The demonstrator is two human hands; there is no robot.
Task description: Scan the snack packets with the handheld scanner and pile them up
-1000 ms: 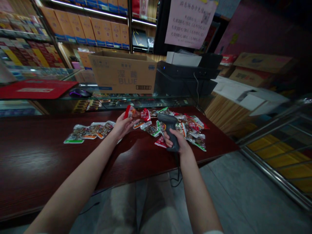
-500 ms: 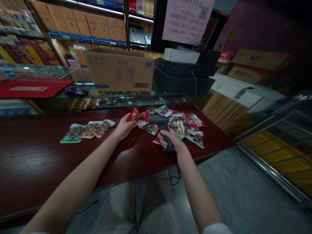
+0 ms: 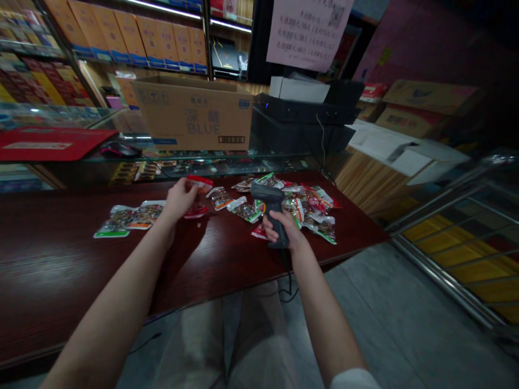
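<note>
My left hand (image 3: pixel 179 201) holds a red-topped snack packet (image 3: pixel 197 197) by its upper end, just above the dark red wooden counter (image 3: pixel 60 259). A short row of flat snack packets (image 3: pixel 130 218) lies to the left of that hand. My right hand (image 3: pixel 283 229) grips a dark grey handheld barcode scanner (image 3: pixel 270 208), its head up. The scanner sits at the near edge of a loose heap of clear, colourful snack packets (image 3: pixel 310 208). A black cable runs from the scanner's base over the counter edge.
Behind the counter stands a glass display case holding an open cardboard box (image 3: pixel 194 116), a computer mouse (image 3: pixel 119 151), a red mat (image 3: pixel 52 143) and a black printer (image 3: pixel 304 111). Stocked shelves rise behind it. Floor lies below the counter's near edge.
My left hand has carried the red-topped packet leftward, off the heap and towards the row of packets. The scanner stays in my right hand, and the view has shifted slightly.
</note>
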